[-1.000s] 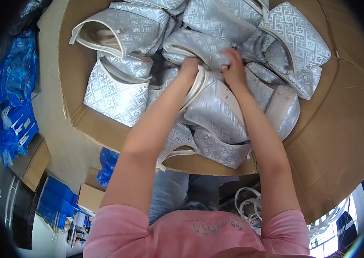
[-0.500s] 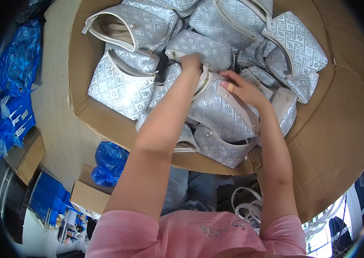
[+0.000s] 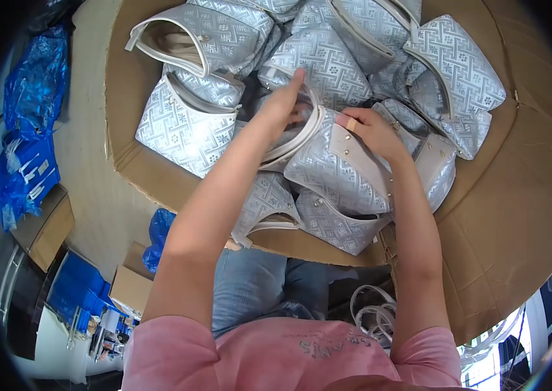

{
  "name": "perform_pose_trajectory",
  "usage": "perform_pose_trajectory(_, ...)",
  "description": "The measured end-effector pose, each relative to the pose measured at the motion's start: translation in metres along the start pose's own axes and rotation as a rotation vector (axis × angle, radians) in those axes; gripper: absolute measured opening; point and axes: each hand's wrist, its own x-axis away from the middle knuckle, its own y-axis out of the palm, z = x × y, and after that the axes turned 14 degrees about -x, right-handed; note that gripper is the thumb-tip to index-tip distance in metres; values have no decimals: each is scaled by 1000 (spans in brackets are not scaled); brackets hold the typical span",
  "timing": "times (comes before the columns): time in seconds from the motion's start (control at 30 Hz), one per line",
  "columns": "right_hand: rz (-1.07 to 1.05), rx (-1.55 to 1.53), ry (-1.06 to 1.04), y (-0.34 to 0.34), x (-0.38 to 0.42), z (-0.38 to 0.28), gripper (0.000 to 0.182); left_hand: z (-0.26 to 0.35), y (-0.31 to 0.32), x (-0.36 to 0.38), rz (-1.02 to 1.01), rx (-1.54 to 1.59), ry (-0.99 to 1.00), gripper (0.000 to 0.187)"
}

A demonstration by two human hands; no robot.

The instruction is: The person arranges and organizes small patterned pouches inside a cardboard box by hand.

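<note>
- Since half a second ago, the left hand (image 3: 282, 107) has been turned, its thumb now raised; more of the patterned face of the upper bag (image 3: 320, 62) is shown at upper centre; the right hand (image 3: 375, 132) is kept at nearly the same spot;
- the middle bag (image 3: 334, 163) is seen just right of the frame's centre, tilted among other bags; its white handles (image 3: 303, 138) are looped along its left side;
- both hands are closely hemmed in by bags; a strip of cardboard is seen between the left-hand bag (image 3: 181, 130) and the carton's rim (image 3: 111, 114); a broader cardboard stretch is spread at right;
- the middle bag's upper edge is pinched between right thumb and fingers; the left thumb is parted from curled fingers beside the handles; whether anything is gripped there cannot be told.
</note>
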Motion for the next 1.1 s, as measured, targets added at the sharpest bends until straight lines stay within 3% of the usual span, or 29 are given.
perform_pose_trajectory(0.07, 84, -48, -141, 1, 9, 5, 36, -9, -13, 50, -342, -174, 196, 74)
perform_pose_trajectory(0.1, 81, -46, -140, 1, 16, 1, 36, -13, -14, 69, -341, -170, 196, 74)
perform_pose_trajectory(0.17, 364, -13, -85, -3, 31, -23, 38, -17, -14, 96, -13, -760, 619, 61)
perform_pose_trajectory(0.2, 506, 41, -140, -8, 33, -35, 39, -9, -14, 105, -12, -756, 611, 61)
perform_pose_trajectory(0.27, 728, 7, -337, -24, 32, -55, 43, 9, -13, 120, 677, -889, 1044, 52)
perform_pose_trajectory(0.3, 808, -80, -481, -35, 25, -65, 46, 10, -14, 121, 678, -888, 1040, 52)
perform_pose_trajectory(0.37, 729, -671, -572, -54, 7, -90, 47, 15, -14, 119, 774, -604, 1092, 49)
perform_pose_trajectory(0.43, 734, -723, -606, -69, -18, -90, 48, 16, -13, 113, 815, -461, 1113, 47)
perform_pose_trajectory(0.53, 755, -827, -665, -86, -41, -78, 52, 12, -17, 76, 749, -1008, 1175, 49)
perform_pose_trajectory(0.6, 900, -504, -470, -92, -49, -69, 59, 26, -5, 28, 706, -1237, 1210, 45)
perform_pose_trajectory(0.67, 953, -335, -369, -85, -47, -72, 63, 31, 5, -19, 826, -1607, 1146, 44)
perform_pose_trajectory(0.7, 857, 65, -261, -69, -32, -75, 70, 21, -2, -40, 822, -1604, 1127, 44)
perform_pose_trajectory(0.73, 730, 456, -155, -54, -17, -75, 78, 10, -10, -60, 833, -1684, 963, 46)
perform_pose_trajectory(0.77, 667, 561, -113, -41, -4, -64, 81, 4, -15, -70, 839, -1756, 801, 48)
perform_pose_trajectory(0.8, 607, 663, -73, -31, 9, -49, 84, 4, -19, -70, 840, -1753, 791, 48)
perform_pose_trajectory(0.87, 325, 670, 196, -29, 23, -32, 87, 12, -28, -70, 607, -1753, 483, 53)
perform_pose_trajectory(0.9, 329, 670, 194, -27, 32, -31, 87, 15, -28, -70, 486, -1742, 337, 56)
perform_pose_trajectory(0.93, 285, 745, 156, -23, 40, -29, 83, 14, -26, -69, 481, -1744, 336, 56)
perform_pose_trajectory(1.03, 198, 888, 69, -17, 53, -34, 75, 8, -23, -62, 679, -1092, 875, 44)
perform_pose_trajectory(1.07, 200, 829, 163, -13, 56, -55, 68, 10, -24, -58, 675, -1095, 873, 44)
perform_pose_trajectory(1.1, 199, 767, 257, -10, 58, -77, 61, 16, -27, -50, 578, -905, 821, 41)
